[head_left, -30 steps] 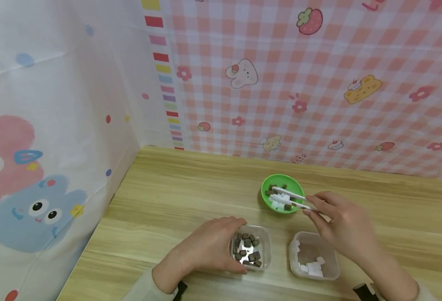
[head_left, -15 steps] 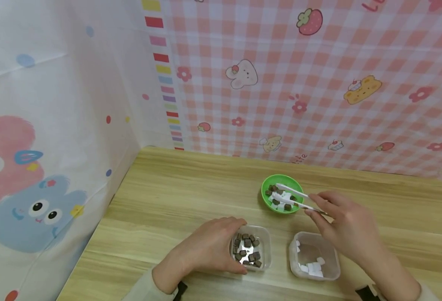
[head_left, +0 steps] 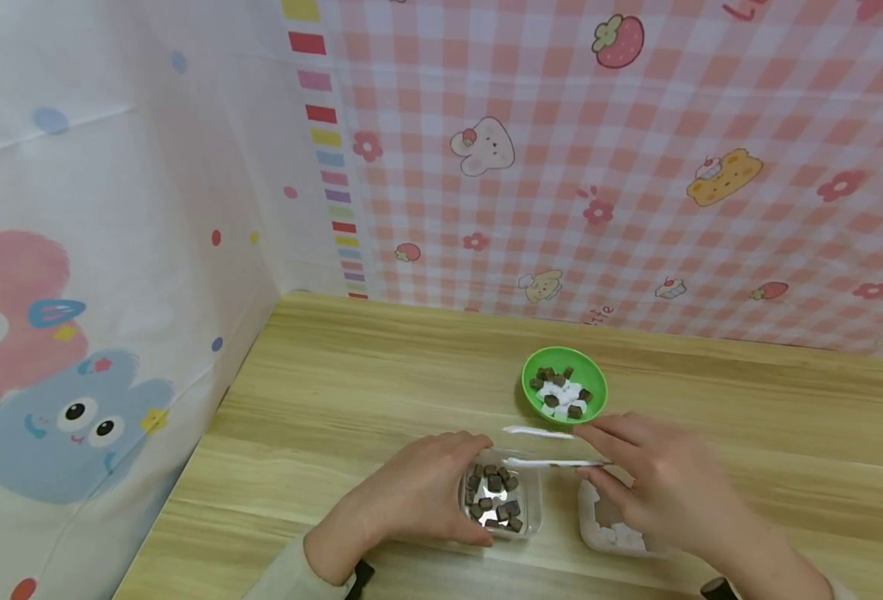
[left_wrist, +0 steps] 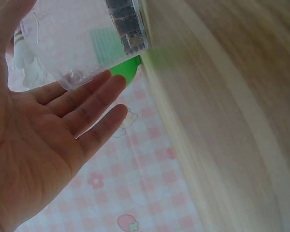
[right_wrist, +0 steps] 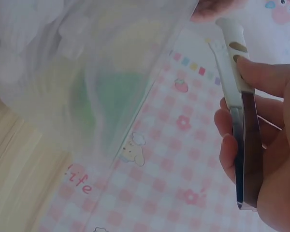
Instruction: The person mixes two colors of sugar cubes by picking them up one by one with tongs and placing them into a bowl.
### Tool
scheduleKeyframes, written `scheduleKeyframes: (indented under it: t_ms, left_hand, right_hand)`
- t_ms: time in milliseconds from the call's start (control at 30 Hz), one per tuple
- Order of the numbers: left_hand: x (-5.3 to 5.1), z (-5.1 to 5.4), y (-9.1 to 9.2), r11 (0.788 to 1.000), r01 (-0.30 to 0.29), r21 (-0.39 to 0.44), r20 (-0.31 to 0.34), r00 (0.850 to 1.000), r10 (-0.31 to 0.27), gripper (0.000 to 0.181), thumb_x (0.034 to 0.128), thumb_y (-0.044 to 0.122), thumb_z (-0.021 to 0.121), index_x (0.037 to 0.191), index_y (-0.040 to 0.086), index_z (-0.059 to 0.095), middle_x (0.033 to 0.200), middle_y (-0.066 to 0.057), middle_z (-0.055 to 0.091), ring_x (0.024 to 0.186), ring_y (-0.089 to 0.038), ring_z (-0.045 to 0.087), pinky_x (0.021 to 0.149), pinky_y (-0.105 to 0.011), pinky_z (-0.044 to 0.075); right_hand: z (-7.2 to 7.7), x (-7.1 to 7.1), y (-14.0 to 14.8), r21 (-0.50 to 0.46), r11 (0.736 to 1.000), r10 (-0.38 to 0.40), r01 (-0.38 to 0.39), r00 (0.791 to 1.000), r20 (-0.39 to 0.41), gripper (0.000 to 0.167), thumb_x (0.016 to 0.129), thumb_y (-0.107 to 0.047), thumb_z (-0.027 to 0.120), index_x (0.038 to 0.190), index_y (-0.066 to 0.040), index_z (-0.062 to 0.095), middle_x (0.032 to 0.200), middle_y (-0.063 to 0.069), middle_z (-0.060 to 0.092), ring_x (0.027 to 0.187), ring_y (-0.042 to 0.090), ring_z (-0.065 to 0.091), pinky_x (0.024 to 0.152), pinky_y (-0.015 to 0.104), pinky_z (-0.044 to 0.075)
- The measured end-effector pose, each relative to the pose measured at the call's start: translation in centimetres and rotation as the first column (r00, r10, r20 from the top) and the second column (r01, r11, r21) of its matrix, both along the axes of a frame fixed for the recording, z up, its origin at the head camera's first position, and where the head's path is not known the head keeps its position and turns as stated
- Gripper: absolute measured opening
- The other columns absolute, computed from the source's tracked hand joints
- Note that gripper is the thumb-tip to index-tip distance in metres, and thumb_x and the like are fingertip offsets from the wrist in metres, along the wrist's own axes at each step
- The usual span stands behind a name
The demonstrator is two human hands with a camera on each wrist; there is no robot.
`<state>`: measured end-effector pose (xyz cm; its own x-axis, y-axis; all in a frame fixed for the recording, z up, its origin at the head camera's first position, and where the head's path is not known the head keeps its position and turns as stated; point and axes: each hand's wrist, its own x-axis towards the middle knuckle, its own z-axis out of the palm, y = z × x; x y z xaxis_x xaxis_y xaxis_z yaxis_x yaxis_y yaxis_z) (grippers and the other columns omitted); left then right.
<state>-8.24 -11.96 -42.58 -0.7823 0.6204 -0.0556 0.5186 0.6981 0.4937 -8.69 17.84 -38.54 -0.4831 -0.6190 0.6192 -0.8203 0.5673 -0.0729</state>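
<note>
My left hand holds the left side of a clear square plastic container, thumb and fingers spread along its wall. Inside lie several small brown cubes. In the left wrist view the fingers touch the container's wall. My right hand grips a pair of tongs with white tips. The tips stand apart, with nothing between them, over the back of the clear container. In the right wrist view, thumb and fingers close around the tongs' metal arms.
Behind the containers stands a green bowl with brown and white cubes mixed. A frosted container with several white cubes sits below my right hand, partly hidden by it. The wooden table meets a checked cloth backdrop.
The tongs have left the green bowl and moved toward me and left, over the clear container. Brown cubes they were near stay in the bowl. My left hand has not moved.
</note>
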Motion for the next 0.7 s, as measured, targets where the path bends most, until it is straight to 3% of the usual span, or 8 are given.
scheduleKeyframes:
  t_ms: [133, 200, 300, 367, 700]
  left_hand:
    - [0.0, 0.0, 0.0, 1.000, 0.002, 0.004, 0.003, 1.000, -0.002, 0.096, 0.0646, 0.053, 0.096, 0.143, 0.013, 0.058, 0.124, 0.005, 0.068, 0.111, -0.010, 0.063, 0.103, -0.036, 0.052]
    - [0.0, 0.0, 0.1, 1.000, 0.000, 0.003, 0.004, 1.000, 0.000, 0.097, 0.0646, 0.053, 0.096, 0.143, 0.012, 0.058, 0.125, 0.005, 0.067, 0.112, -0.011, 0.063, 0.104, -0.036, 0.051]
    - [-0.1, 0.0, 0.0, 1.000, -0.007, -0.002, 0.007, 1.000, 0.007, 0.098, 0.0646, 0.053, 0.096, 0.144, 0.011, 0.057, 0.130, 0.004, 0.067, 0.117, -0.013, 0.063, 0.106, -0.037, 0.050]
    - [0.0, 0.0, 0.0, 1.000, -0.011, -0.005, 0.010, 1.000, 0.011, 0.099, 0.0649, 0.054, 0.096, 0.145, 0.011, 0.057, 0.132, 0.002, 0.066, 0.119, -0.014, 0.062, 0.107, -0.037, 0.049]
    - [-0.1, -0.2, 0.0, 1.000, 0.008, 0.002, -0.022, 1.000, -0.008, 0.097, 0.0651, 0.054, 0.096, 0.143, 0.011, 0.057, 0.128, 0.002, 0.068, 0.113, -0.011, 0.063, 0.102, -0.035, 0.052]
  right_hand:
    - [-0.1, 0.3, -0.4, 0.059, 0.998, 0.027, -0.029, 0.999, 0.038, 0.058, 0.110, -0.048, 0.039, 0.107, -0.007, 0.080, 0.103, 0.000, 0.075, 0.086, 0.018, 0.073, 0.066, 0.039, 0.060]
    - [0.0, 0.4, -0.6, 0.108, 0.994, 0.029, -0.036, 0.997, 0.066, 0.039, 0.105, -0.041, 0.059, 0.105, -0.008, 0.080, 0.102, 0.000, 0.075, 0.086, 0.017, 0.072, 0.066, 0.038, 0.060]
    - [0.1, 0.4, -1.3, 0.165, 0.985, 0.042, -0.057, 0.995, 0.096, 0.023, 0.086, -0.026, 0.083, 0.102, -0.010, 0.079, 0.099, -0.003, 0.073, 0.082, 0.013, 0.069, 0.064, 0.034, 0.059]
    - [0.2, 0.4, -1.7, 0.199, 0.977, 0.051, -0.073, 0.992, 0.114, 0.035, 0.068, -0.016, 0.091, 0.101, -0.011, 0.078, 0.096, -0.005, 0.071, 0.079, 0.011, 0.066, 0.061, 0.031, 0.057]
    - [0.6, 0.2, -4.0, 0.353, 0.925, 0.094, -0.144, 0.984, 0.154, 0.022, 0.071, -0.014, 0.088, 0.087, -0.013, 0.072, 0.082, -0.008, 0.061, 0.070, 0.012, 0.059, 0.059, 0.032, 0.053]
